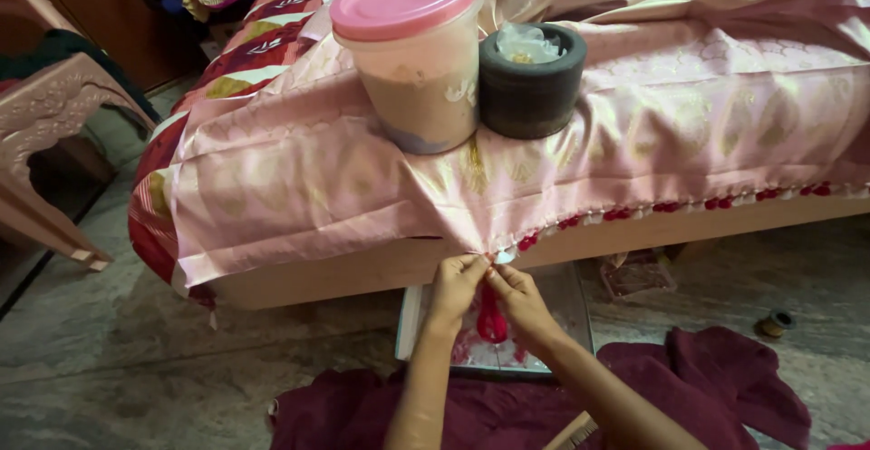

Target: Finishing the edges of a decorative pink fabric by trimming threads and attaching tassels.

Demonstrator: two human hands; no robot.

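1. Round plastic tub (419,60) with pink lid stands on the bed (362,269), touching a dark round bowl (532,78).
2. Pink fabric (634,133) drapes over the bed edge.
3. Left hand (456,287) pinches the fabric hem.
4. Right hand (521,300) pinches the same hem, red tassel (492,319) hanging below.
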